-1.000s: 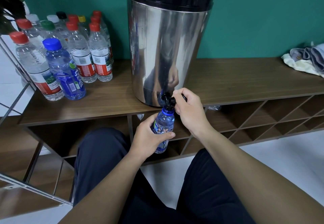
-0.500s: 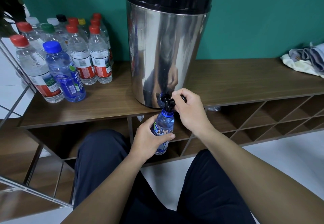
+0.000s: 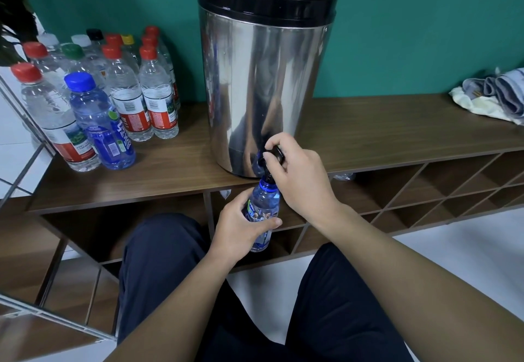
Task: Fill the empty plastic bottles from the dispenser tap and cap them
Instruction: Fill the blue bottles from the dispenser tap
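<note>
A tall steel dispenser (image 3: 263, 92) with a black lid stands on the wooden shelf top (image 3: 397, 129). Its black tap (image 3: 273, 154) juts over the shelf's front edge. My right hand (image 3: 300, 180) grips the tap lever with curled fingers. Directly under the spout, my left hand (image 3: 241, 228) holds a small blue plastic bottle (image 3: 265, 200), uncapped, its neck right at the spout. The bottle hangs below the shelf edge, upright.
Several capped bottles (image 3: 127, 97), mostly with red caps, stand at the shelf's left, with a blue-capped blue bottle (image 3: 102, 123) in front. Folded cloths (image 3: 499, 97) lie at the far right. Open cubbies (image 3: 425, 191) run under the shelf. My knees are below.
Both hands keep their holds on tap and bottle. The view has shifted slightly; nothing else has moved.
</note>
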